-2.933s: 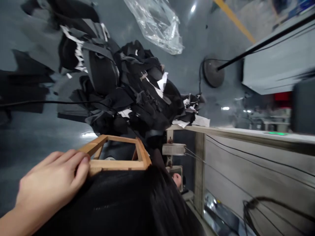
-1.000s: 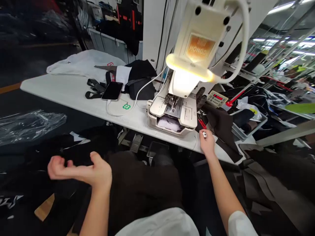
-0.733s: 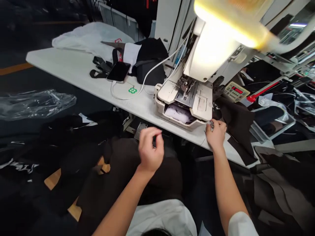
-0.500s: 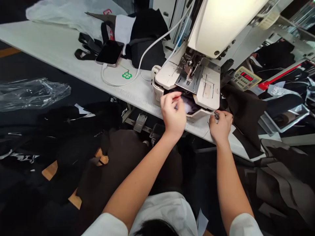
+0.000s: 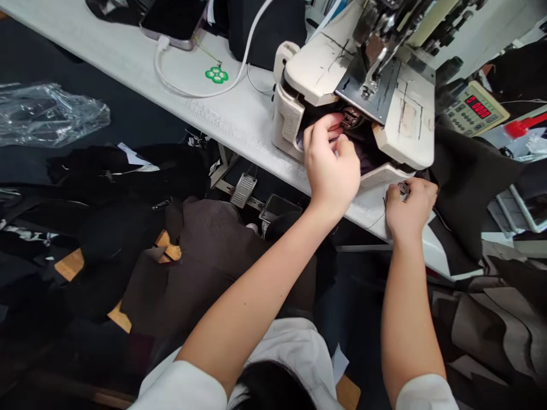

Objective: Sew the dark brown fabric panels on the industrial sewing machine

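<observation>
The sewing machine (image 5: 401, 122) has its front bed cover open, baring a dark cavity below the needle plate (image 5: 370, 85). Inside sits the round metal rotary hook (image 5: 352, 118). My left hand (image 5: 331, 162) reaches into this opening, fingers curled together at the hook's left side; anything between the fingertips is hidden. On the table edge, right of the opening, rests my right hand (image 5: 410, 210). Its thumb and fingers are closed around a small metal bobbin case (image 5: 403, 189), from which a thin dark thread (image 5: 378, 221) trails down.
A phone (image 5: 173, 23) with a white charging cable (image 5: 188, 94) and green flower charm (image 5: 216, 74) lies on the table's left. A control panel (image 5: 476, 108) stands behind at right. Dark cloth (image 5: 465, 188) hangs over the right edge. Below is a foot pedal (image 5: 243, 190).
The view has come closer to the machine. My left hand has gone deeper under the needle plate, up to the hook. My right hand stays by the table edge with the bobbin case.
</observation>
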Demonstrator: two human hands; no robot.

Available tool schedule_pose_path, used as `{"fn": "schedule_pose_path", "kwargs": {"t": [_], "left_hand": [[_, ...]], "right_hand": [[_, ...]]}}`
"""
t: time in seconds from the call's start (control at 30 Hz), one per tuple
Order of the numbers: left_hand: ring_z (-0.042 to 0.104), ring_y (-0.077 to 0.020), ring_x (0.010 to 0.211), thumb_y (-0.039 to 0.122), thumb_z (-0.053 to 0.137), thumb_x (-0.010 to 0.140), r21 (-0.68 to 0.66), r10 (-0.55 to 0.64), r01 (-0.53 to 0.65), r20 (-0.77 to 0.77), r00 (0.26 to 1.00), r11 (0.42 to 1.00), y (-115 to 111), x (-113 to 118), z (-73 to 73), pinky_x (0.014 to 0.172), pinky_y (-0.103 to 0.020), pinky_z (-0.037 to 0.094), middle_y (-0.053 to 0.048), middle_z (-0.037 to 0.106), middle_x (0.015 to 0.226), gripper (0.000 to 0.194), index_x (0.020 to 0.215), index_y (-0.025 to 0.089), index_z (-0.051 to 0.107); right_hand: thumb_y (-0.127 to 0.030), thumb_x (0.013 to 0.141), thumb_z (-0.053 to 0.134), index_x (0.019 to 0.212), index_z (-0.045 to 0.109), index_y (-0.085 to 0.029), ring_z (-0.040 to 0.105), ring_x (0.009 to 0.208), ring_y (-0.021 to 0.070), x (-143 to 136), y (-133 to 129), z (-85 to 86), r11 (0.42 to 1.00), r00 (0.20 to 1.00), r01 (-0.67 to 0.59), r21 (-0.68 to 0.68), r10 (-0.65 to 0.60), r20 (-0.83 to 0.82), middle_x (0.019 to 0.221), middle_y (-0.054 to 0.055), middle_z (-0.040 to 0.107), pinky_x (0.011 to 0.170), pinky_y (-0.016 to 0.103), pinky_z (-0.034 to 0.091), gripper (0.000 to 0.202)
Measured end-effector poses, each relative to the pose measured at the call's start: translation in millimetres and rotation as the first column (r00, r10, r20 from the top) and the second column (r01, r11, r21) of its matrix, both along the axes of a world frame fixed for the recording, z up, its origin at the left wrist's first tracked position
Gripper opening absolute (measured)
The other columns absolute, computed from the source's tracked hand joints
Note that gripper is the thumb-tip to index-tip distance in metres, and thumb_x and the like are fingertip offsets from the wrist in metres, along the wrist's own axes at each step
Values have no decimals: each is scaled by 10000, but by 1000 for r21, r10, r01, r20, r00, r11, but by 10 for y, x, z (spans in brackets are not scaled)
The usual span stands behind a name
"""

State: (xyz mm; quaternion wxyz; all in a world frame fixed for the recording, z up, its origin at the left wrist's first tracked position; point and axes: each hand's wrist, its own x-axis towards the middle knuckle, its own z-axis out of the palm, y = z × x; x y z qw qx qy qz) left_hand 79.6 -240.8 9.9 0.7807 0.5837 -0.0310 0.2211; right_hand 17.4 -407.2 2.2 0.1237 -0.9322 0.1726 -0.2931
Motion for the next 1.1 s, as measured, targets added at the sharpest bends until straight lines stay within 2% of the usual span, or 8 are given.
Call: {"fn": "schedule_pose_path", "kwargs": {"t": [0.2, 0.33, 0.47, 0.6, 0.8, 0.97, 1.1], "left_hand": [[555, -152, 904, 53, 395, 811, -32, 74, -77, -81, 994, 997, -61, -6, 126, 846, -306, 458, -52, 507, 983, 227, 924, 215, 506], [540, -171, 927, 8, 358, 770, -13, 90, -93, -125, 988, 996, 0, -78, 236, 845, -317, 452, -70, 518, 948, 268, 874, 198, 515], [533, -174, 939, -25, 331, 740, -6, 82, -83, -135, 987, 996, 63, -127, 288, 847, -317, 451, -81, 530, 937, 293, 866, 169, 510], [531, -181, 918, 2, 365, 758, 17, 74, -72, -167, 983, 997, 84, -110, 303, 820, -315, 466, -66, 534, 911, 235, 834, 186, 490], [547, -183, 892, 40, 387, 804, 238, 59, -32, -106, 993, 971, 146, -77, 279, 804, -314, 485, -65, 533, 899, 180, 785, 177, 502], [571, -179, 833, 119, 435, 831, 467, 66, -57, -2, 998, 882, 198, -16, 240, 730, -301, 514, -53, 575, 913, 128, 807, 179, 546], [581, -157, 781, 114, 338, 869, 525, 104, -123, 65, 992, 842, 191, 49, 222, 671, -277, 505, -38, 570, 860, 238, 816, 182, 560]], "right_hand": [[-265, 693, 483, 801, 515, -193, 450, 920, 233, 22, -9, 2, 999, 999, -20, -27, 21, 24, 866, 47, 429, 880, 433, 359, 133], [-288, 668, 456, 713, 458, -198, 465, 859, 231, 25, -35, 5, 997, 999, -38, -69, 40, 28, 806, 38, 418, 847, 425, 375, 101], [-303, 668, 463, 730, 495, -190, 480, 854, 241, 25, -45, 15, 996, 999, -32, -89, 32, -2, 795, 40, 448, 829, 427, 384, 132], [-293, 706, 466, 795, 557, -184, 498, 901, 252, 28, 10, 28, 992, 999, 3, -124, -9, -46, 835, 61, 512, 825, 415, 389, 168], [-288, 716, 457, 909, 593, -160, 511, 966, 279, 37, 75, 32, 991, 998, 30, -130, -37, -50, 936, 110, 569, 842, 435, 384, 269], [-287, 685, 473, 917, 601, -145, 518, 958, 276, 26, 13, 2, 993, 999, 38, -108, -40, -17, 929, 100, 583, 846, 426, 394, 301], [-300, 672, 464, 911, 607, -121, 528, 952, 277, 16, -8, -8, 993, 1000, 29, -114, -28, 9, 942, 116, 584, 868, 424, 385, 331]]}}
